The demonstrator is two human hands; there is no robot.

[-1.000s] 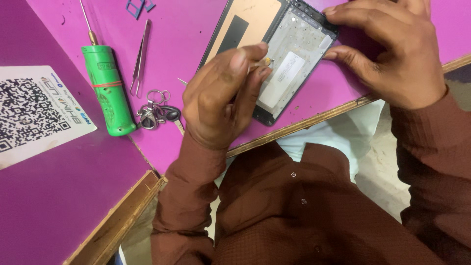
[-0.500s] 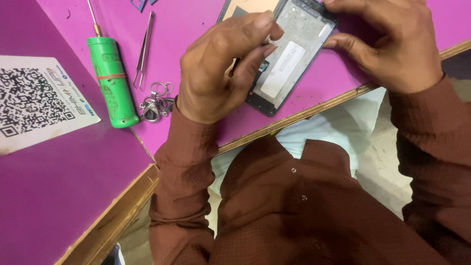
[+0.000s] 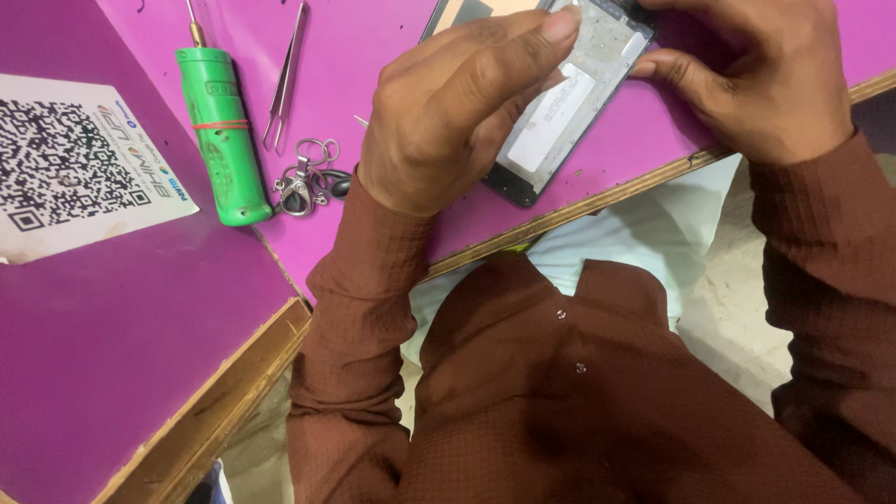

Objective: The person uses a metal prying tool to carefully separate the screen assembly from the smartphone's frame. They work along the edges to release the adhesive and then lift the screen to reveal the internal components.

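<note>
1. Centrally, my left hand (image 3: 448,121) arches over the opened phone frame (image 3: 569,103), fingers bunched and forefinger stretched to its far end; whether they pinch anything, I cannot tell.
2. My right hand (image 3: 756,79) steadies the frame's right edge, fingers curled loosely against it, thumb beside it.
3. Frame lies flat on the purple counter (image 3: 373,56), near its wooden front edge; long axis runs diagonally, near end toward my left, far end up and away to my right.
4. Step, as judged: work on the frame's inner face. Next move calls for fine fingertip placement and a still frame.
5. Left of it: green tool (image 3: 219,135), tweezers (image 3: 285,79), key ring (image 3: 308,177).
</note>
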